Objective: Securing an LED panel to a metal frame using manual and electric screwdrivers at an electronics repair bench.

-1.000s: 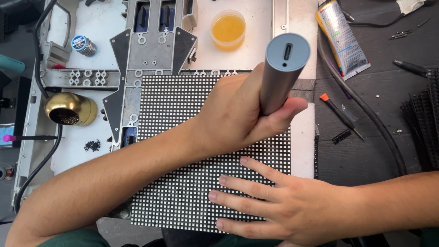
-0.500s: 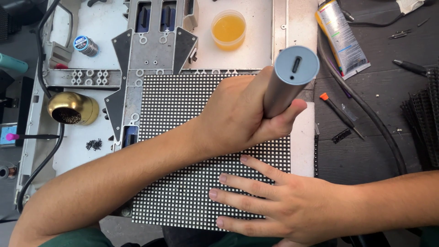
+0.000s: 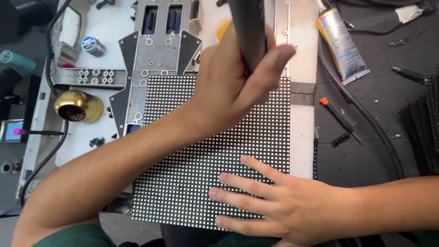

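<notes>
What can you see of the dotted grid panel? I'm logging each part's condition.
The grid panel is a flat black rectangle covered in even rows of small pale squares, lying face up on the white bench. The right hand presses flat on its lower right; the left hand, gripping a dark cylindrical tool, is above its top edge. No damage is visible.

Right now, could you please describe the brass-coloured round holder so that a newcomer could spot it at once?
Start at the large dotted grid panel under both hands, then move left past the grey metal bracket to the white tray's left edge. There sits the brass-coloured round holder, the only shiny golden dome, with a dark hollow opening.
</notes>
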